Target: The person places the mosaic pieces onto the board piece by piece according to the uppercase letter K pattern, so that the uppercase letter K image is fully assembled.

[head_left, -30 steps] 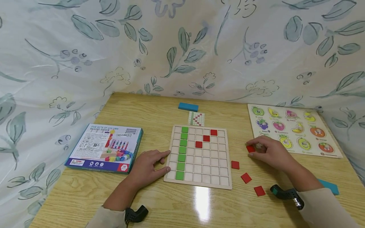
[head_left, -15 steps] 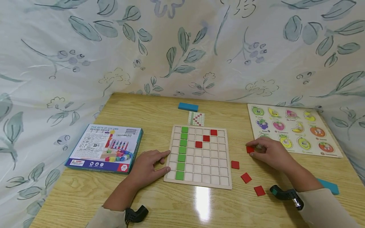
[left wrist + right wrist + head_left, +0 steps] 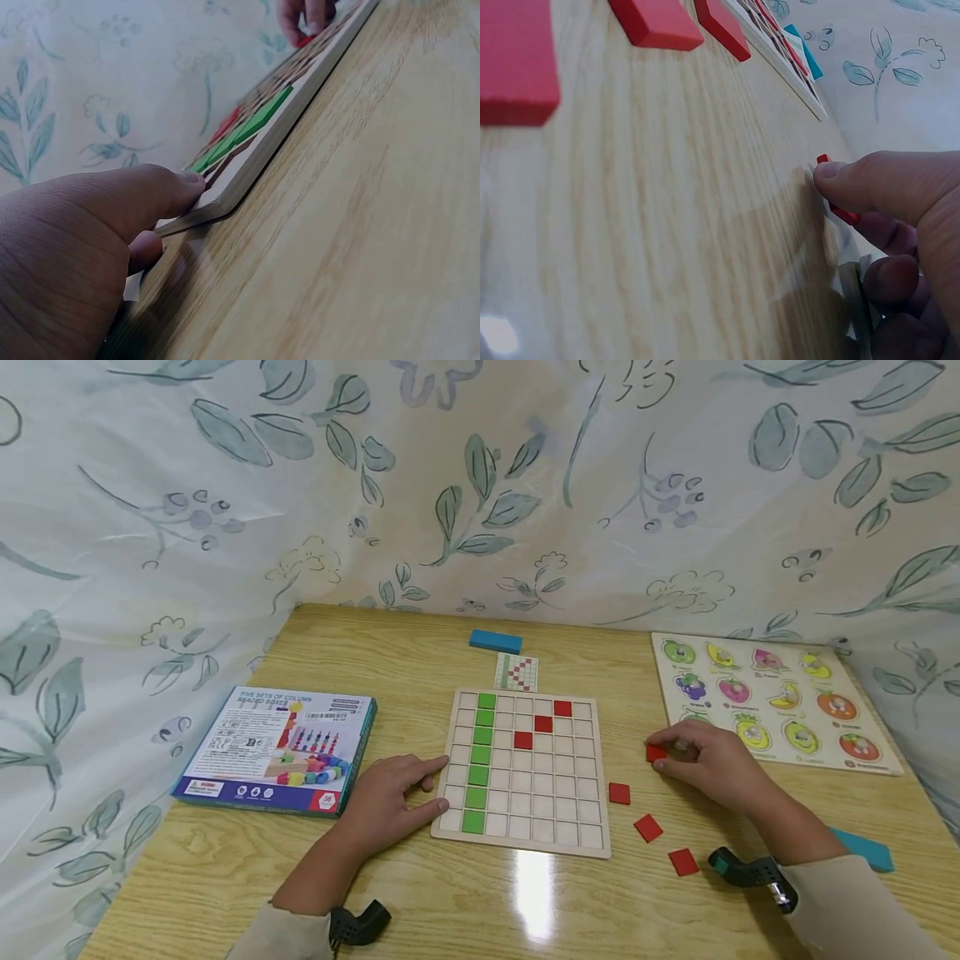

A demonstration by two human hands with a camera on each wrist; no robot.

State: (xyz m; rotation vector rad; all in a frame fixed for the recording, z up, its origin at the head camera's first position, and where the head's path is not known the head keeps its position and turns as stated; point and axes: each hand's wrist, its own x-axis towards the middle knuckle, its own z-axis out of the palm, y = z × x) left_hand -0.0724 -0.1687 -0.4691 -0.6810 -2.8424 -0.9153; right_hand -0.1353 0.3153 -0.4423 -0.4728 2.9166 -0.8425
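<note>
A wooden grid board (image 3: 525,843) lies mid-table, with a green column of tiles (image 3: 480,760) and three red tiles (image 3: 542,724) set on a diagonal. My left hand (image 3: 393,797) rests on the table with straight fingers touching the board's left edge (image 3: 225,202). My right hand (image 3: 708,760) pinches a red square tile (image 3: 657,752) between thumb and fingers, right of the board; the pinch on the red tile (image 3: 832,206) shows in the right wrist view. Three loose red tiles (image 3: 648,827) lie on the table near it.
A blue toy box (image 3: 277,750) lies at the left. A fruit peg puzzle (image 3: 772,697) sits at the right rear. A pattern card (image 3: 517,672) and a blue block (image 3: 495,641) lie behind the board; another blue block (image 3: 866,852) is by my right sleeve. Patterned cloth surrounds the table.
</note>
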